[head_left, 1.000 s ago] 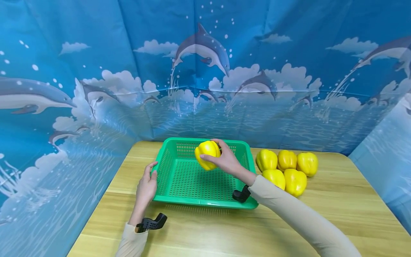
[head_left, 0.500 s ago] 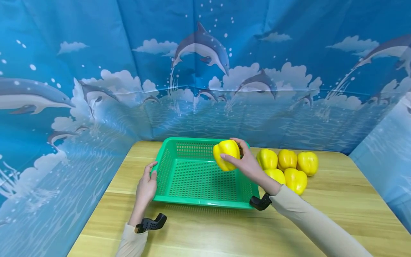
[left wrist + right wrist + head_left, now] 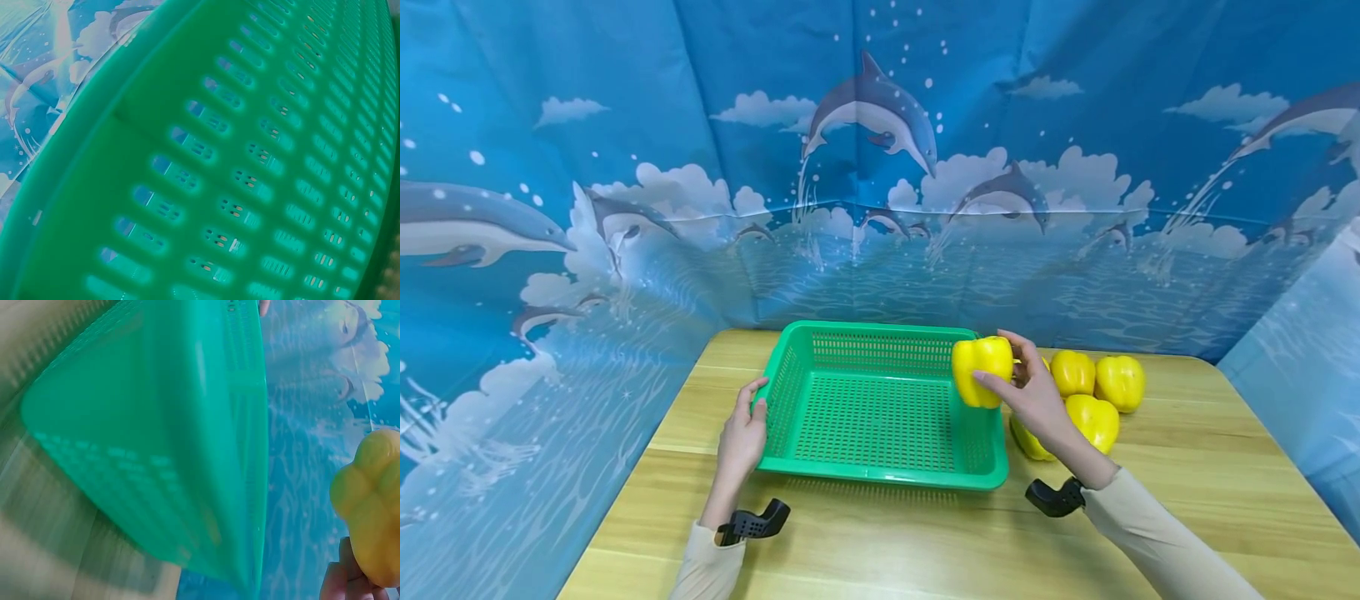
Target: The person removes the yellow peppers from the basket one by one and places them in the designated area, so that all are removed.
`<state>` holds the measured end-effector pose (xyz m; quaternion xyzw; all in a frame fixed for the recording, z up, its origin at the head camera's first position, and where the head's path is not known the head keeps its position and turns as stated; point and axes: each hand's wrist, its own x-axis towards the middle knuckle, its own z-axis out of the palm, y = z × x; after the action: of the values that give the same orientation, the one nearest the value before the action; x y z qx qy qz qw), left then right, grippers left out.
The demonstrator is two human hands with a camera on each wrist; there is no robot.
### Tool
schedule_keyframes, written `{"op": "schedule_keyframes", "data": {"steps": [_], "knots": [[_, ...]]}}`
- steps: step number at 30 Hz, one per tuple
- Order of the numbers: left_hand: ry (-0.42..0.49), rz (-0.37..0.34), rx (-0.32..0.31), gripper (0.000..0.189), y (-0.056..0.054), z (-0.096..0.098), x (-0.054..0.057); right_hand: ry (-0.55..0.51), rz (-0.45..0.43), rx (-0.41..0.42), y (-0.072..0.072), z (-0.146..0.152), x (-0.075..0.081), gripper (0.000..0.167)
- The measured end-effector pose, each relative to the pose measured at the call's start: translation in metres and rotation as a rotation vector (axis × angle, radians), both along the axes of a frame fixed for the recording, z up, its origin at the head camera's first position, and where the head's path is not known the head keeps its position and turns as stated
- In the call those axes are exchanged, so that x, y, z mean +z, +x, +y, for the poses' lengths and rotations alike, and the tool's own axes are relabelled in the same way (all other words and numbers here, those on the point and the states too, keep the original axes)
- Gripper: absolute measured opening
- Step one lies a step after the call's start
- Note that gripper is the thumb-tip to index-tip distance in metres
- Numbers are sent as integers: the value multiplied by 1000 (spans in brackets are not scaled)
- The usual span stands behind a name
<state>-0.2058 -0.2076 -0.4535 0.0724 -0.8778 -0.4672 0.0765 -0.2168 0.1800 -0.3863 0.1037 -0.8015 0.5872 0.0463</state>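
My right hand grips a yellow bell pepper, thumb on the near side, raised over the right rim of a green plastic basket. The same bell pepper shows at the right edge of the right wrist view, fingertips beneath it. At the basket's left side my left hand holds the rim with fingers and thumb. The slotted basket wall fills most of the left wrist view. Nothing lies on the basket's slotted bottom.
Several more yellow bell peppers are grouped right of the basket, some partly hidden by my right hand. Everything rests on a wooden table. A blue dolphin-print curtain hangs behind and along the sides.
My right hand has carried the bell pepper rightward, from above the middle of the basket to above its right rim. My left hand and the basket have stayed put.
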Motion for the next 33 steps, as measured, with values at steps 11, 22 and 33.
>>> {"op": "schedule_keyframes", "data": {"steps": [11,22,33], "knots": [[-5,-4,4,41,0,-1,1,-100,82,-108,14,39,-5,64],[-6,-1,-6,41,1,0,1,-301,108,-283,24,78,-15,58],[-3,-3,4,40,1,0,0,-438,55,-507,29,117,-19,58]]}}
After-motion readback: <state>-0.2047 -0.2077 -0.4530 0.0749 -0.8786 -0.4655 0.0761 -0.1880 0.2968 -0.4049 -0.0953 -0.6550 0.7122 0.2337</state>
